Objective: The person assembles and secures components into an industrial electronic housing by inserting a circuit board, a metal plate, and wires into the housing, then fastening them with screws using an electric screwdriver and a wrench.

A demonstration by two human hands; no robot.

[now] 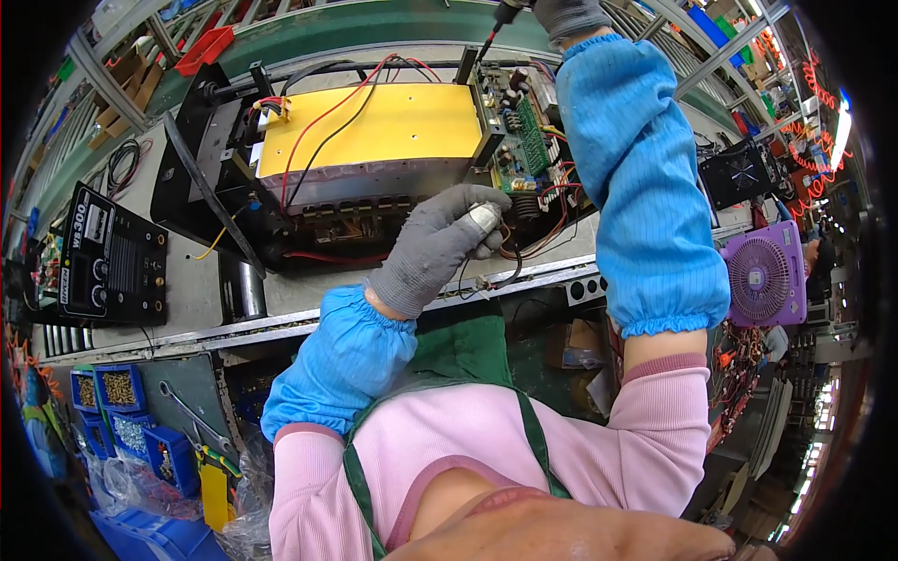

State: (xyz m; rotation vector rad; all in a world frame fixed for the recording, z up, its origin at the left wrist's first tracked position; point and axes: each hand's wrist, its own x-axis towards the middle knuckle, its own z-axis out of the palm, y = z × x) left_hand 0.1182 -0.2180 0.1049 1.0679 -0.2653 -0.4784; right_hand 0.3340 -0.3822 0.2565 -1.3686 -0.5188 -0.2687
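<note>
In a grey glove, my left hand (432, 245) is at the near side of an opened machine, its fingers curled together with a whitish thumb tip. What lies between the fingertips, if anything, I cannot make out; thin wires hang just beside them. My right hand (569, 17), gloved too, reaches to the far side and grips a black screwdriver (508, 13). Its long thin bit slants down toward the black post at the machine's far right corner. The machine has a yellow insulating sheet (374, 126) on top, with red and black wires across it. A green circuit board (520, 140) stands at its right end.
A black front panel (108, 262) with knobs stands at the left of the bench. Blue bins of small metal parts (122, 388) and a wrench (196, 421) are at lower left. On the right are a purple fan (765, 274) and a black unit (744, 173). A red tray (205, 50) sits far left.
</note>
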